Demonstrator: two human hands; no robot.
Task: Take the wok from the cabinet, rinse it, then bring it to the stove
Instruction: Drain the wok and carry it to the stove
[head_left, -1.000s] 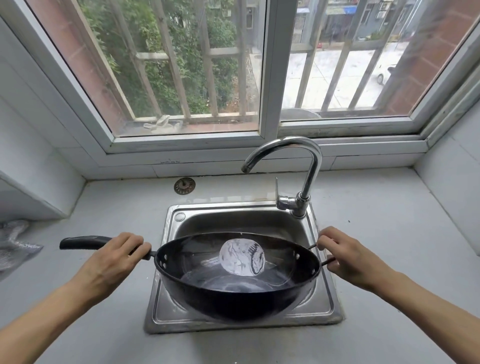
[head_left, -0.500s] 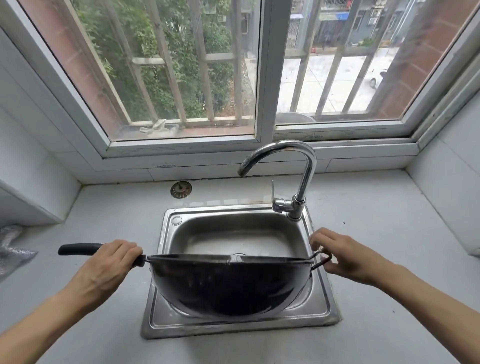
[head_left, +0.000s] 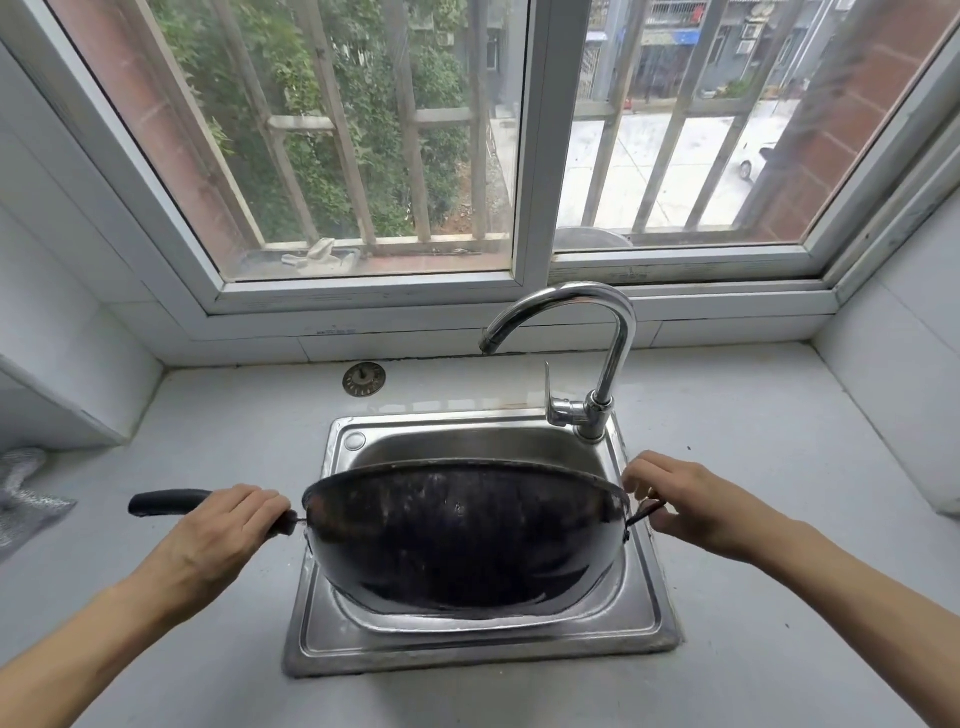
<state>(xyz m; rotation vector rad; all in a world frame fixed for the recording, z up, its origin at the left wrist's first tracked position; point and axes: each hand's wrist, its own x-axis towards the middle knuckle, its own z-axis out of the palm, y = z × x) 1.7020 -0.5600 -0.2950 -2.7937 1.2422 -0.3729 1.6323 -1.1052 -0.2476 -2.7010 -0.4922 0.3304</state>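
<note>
A black wok (head_left: 462, 540) hangs over the steel sink (head_left: 483, 642), tipped away from me so that its dark outer bottom faces the camera and its inside is hidden. My left hand (head_left: 223, 530) grips the long black handle at the wok's left side. My right hand (head_left: 691, 499) holds the small wire loop handle on the right rim. The chrome faucet (head_left: 597, 364) stands behind the wok at the sink's back right, and no water is seen coming from its spout.
A round metal sink strainer (head_left: 363, 379) lies on the white counter (head_left: 753, 467) behind the sink. A grey mesh cloth (head_left: 21, 499) sits at the far left. Tiled walls close in both sides, and a barred window runs along the back.
The wok has rolled from open side up, with water pooled inside, to tipped away over the sink so its underside now faces me. Both hands kept their grips.
</note>
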